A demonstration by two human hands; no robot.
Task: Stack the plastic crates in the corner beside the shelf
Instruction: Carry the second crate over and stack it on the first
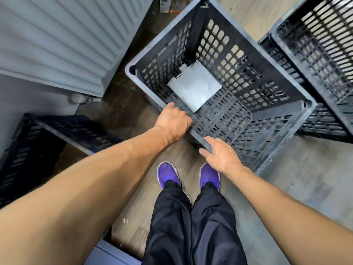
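1. Directly ahead of the person's purple shoes [168, 174], a dark grey slotted plastic crate [248, 60] stands open side up on the wood-look floor [133, 217].
2. Both hands are on the crate's near rim. The left hand [172, 121] is curled over the rim, fingers hooked down inside the wall and closed on it.
3. The right hand [221, 155] lies a little farther along the same rim, thumb on the inner side and fingers down the outer side, gripping the edge.
4. Inside the crate, a pale sheet of paper with perforated edges [196, 87] lies on the lattice bottom, towards the far-left corner.
5. At the upper right, two more dark crates [313, 44] sit one on top of the other, just beside the held crate; whether they touch it I cannot tell.
6. At the lower left, another dark crate [47, 134] stands on the floor, partly hidden by the left forearm and well apart from the held one.
7. A white ribbed panel radiator [63, 39] fills the upper left, with its valve [79, 98] at the lower end.
8. Black trousers [191, 222] cover both legs down to the shoes.
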